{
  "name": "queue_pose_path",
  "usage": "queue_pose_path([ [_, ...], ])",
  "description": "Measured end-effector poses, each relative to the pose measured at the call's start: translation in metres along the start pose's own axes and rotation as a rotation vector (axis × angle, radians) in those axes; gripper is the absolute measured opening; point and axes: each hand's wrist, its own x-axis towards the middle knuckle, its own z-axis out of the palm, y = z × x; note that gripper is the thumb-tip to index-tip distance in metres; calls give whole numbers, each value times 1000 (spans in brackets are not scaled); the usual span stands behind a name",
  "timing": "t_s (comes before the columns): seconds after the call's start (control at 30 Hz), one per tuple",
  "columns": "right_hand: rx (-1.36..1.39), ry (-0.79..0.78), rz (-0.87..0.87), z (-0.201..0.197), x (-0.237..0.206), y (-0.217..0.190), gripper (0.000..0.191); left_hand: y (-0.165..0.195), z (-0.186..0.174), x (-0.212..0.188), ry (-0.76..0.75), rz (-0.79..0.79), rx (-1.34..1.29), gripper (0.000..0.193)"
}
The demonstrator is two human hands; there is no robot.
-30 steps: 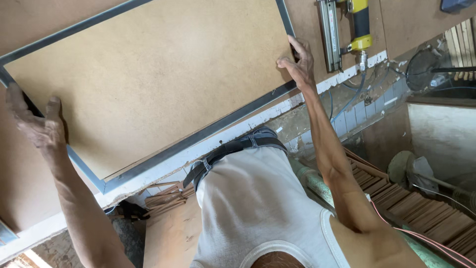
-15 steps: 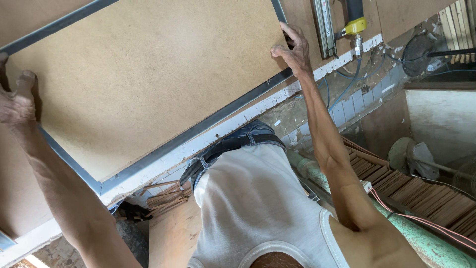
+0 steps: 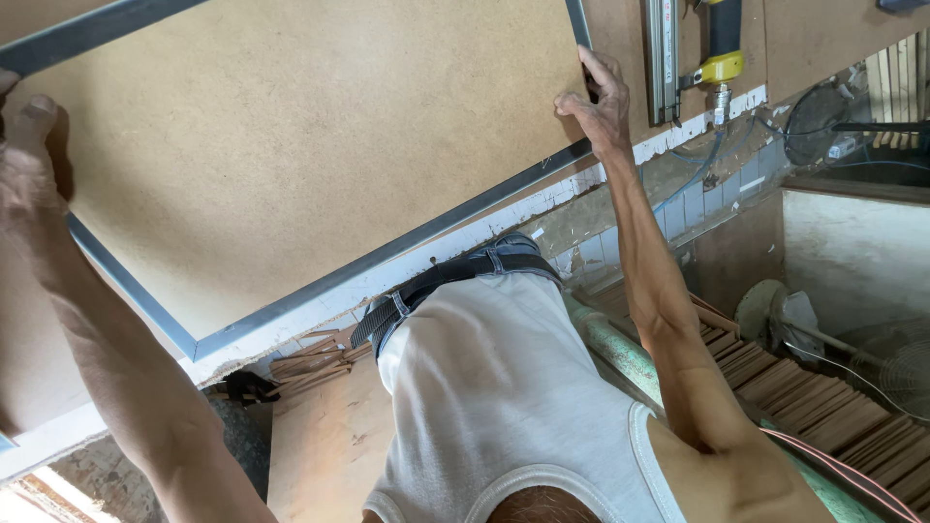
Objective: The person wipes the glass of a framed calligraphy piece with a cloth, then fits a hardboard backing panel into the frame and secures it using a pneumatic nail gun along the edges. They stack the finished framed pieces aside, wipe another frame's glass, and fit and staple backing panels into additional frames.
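— What's at nine o'clock?
— The left hand (image 3: 29,165), fingers pressed together over the left edge of the framed fibreboard panel (image 3: 310,145), which lies flat on the worktop (image 3: 620,34).
— And the panel?
— It fills the middle up to twelve o'clock, with a grey metal frame around it.
— At one o'clock?
— The right hand (image 3: 599,107), fingers curled, pinching the panel's right corner. Just beyond, at two o'clock, lies a yellow nail gun (image 3: 719,48).
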Motion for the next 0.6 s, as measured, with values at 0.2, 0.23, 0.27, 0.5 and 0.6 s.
queue_pose_path([
  [0.2, 44, -9, 42, 0, 1, 6, 78, 2, 7, 3, 76, -40, -9, 40],
  [0.23, 16, -2, 56, 1, 1, 7, 79, 4, 7, 5, 87, -51, 29, 41],
  [0.27, -10, 8, 64, 1, 2, 6, 81, 4, 7, 7, 101, -55, 67, 42],
  [0.5, -244, -68, 130, -3, 24, -26, 86, -12, -7, -29, 290, 368, 582, 68],
  [0.6, -304, -153, 171, -5, 62, -48, 88, -26, -10, -79, 216, 266, 521, 70],
])
